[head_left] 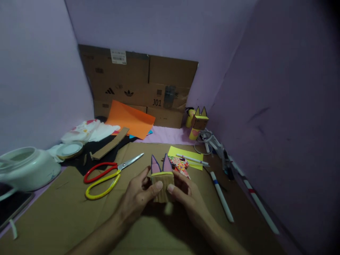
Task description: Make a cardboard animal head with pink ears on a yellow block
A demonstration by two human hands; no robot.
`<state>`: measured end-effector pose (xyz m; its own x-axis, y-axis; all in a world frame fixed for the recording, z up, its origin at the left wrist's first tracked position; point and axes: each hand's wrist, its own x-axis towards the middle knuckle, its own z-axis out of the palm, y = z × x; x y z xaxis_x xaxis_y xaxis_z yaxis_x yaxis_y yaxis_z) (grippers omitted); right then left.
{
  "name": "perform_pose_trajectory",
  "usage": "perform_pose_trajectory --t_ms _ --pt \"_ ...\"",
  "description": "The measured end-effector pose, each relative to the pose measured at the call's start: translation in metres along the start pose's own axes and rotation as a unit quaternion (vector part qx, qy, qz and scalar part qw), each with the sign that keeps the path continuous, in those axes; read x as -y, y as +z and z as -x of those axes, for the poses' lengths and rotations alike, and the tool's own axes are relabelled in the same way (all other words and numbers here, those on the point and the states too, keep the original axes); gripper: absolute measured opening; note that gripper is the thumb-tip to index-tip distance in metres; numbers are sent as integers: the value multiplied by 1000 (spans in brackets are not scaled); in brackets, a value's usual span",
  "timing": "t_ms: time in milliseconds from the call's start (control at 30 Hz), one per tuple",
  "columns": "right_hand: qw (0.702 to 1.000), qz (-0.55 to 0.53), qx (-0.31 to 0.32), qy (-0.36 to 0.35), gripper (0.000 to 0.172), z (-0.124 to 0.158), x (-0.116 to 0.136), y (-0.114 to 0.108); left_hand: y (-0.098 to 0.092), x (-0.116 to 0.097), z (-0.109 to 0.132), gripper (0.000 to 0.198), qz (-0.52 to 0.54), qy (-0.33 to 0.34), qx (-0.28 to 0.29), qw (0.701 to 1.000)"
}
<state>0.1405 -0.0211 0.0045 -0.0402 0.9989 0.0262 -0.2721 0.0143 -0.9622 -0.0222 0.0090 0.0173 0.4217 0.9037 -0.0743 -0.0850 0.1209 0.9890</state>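
Note:
Between my two hands is a small cardboard box (163,196) with a yellow strip along its top edge and two pointed pink ears outlined in dark ink. My left hand (138,191) grips its left side, the thumb pressed on the near face. From the right, my right hand (187,193) holds it the same way, thumb also on that face. Just beyond the box lie a colourful patterned paper piece (181,163) and a yellow sheet (198,156) with a slim white pen (191,159) across it. The far face of the box is hidden.
Scissors (122,165) with red and yellow handles lie left on the cardboard sheet (66,219). A white marker (221,196) is at right. A white pot (37,170) stands far left. Behind are orange paper (130,118), a cardboard panel (138,81) and an eared figure (199,122).

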Motion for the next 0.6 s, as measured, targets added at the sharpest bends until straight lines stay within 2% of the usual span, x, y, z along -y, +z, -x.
perform_pose_trajectory --t_ms 133,333,600 --pt "1000 -1 -1 -8 49 1 0 1 0 -2 -1 49 -11 -12 21 1000" --pt "998 49 -29 4 45 3 1 -2 3 -2 1 48 -40 3 37 999" --pt "1000 14 -5 -15 43 6 1 -1 -4 -5 3 49 -25 9 59 998"
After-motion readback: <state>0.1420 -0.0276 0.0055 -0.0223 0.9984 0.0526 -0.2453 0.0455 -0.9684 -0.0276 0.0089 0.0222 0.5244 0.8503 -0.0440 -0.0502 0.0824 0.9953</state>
